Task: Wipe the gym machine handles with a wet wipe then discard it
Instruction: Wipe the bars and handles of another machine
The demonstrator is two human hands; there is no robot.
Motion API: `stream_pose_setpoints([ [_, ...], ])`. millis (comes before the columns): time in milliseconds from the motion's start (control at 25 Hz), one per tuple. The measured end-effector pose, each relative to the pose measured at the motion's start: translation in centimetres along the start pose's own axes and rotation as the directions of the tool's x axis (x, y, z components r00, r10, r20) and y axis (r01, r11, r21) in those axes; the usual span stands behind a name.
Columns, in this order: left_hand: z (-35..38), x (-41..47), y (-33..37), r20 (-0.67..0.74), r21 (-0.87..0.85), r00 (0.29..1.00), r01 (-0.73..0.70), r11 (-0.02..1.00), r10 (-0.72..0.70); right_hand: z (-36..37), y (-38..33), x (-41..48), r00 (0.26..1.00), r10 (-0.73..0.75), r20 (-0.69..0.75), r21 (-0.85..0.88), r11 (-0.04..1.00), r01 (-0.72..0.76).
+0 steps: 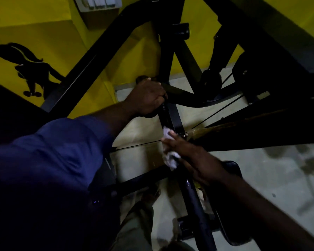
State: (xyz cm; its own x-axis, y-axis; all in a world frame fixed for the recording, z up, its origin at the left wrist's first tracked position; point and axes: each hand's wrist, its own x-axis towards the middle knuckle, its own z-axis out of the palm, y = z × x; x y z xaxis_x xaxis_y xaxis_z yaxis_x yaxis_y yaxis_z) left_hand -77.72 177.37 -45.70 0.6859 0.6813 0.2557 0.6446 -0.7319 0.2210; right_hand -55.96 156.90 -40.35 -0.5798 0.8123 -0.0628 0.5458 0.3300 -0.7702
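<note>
Right hand [194, 156], wet wipe [170, 159] against handle [165, 115]

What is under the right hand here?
A crumpled white wet wipe, held against the machine's black bar by the right hand. The wipe's middle and the bar beneath the fingers are covered.
</note>
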Motion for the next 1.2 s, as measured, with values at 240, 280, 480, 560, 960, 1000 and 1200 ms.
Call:
stream_pose_setpoints([
  [240,0.6,-3.6,3.3,0.04,-0.139,0.98,0.197,0.97,-0.193,-0.9,2.1,3.8,0.995,-0.089,0.04,-0.148,0.984,0.094],
  [280,0.7,-3.5,3.4,0.085,-0.176,0.967,0.251,0.952,-0.24,0.0,1.7,1.0,0.993,-0.114,0.043,-0.167,0.979,0.12],
  [480,0.7,-1.7,3.2,0.176,-0.06,0.923,0.357,0.932,-0.342,0.1,0.1,-3.3,0.902,-0.228,0.366,-0.415,0.828,0.378],
  [560,0.7,-1.6,2.9,0.184,-0.044,0.925,0.345,0.938,-0.332,-1.2,1.9,1.9,0.966,-0.204,0.156,-0.318,0.916,0.245],
  [960,1.0,-2.3,3.5,0.138,-0.184,0.903,0.426,0.886,-0.406,3.4,-0.2,-9.6,0.943,-0.209,0.258,-0.327,0.9,0.289],
  [1000,1.1,-2.4,3.5,0.126,-0.201,0.903,0.429,0.88,-0.411,3.4,0.6,-9.3,0.942,-0.209,0.261,-0.363,0.883,0.297],
  [1200,1.3,-2.4,3.4,0.139,-0.163,0.904,0.424,0.891,-0.405,0.1,3.8,4.1,0.998,0.042,-0.037,-0.361,0.931,-0.053],
])
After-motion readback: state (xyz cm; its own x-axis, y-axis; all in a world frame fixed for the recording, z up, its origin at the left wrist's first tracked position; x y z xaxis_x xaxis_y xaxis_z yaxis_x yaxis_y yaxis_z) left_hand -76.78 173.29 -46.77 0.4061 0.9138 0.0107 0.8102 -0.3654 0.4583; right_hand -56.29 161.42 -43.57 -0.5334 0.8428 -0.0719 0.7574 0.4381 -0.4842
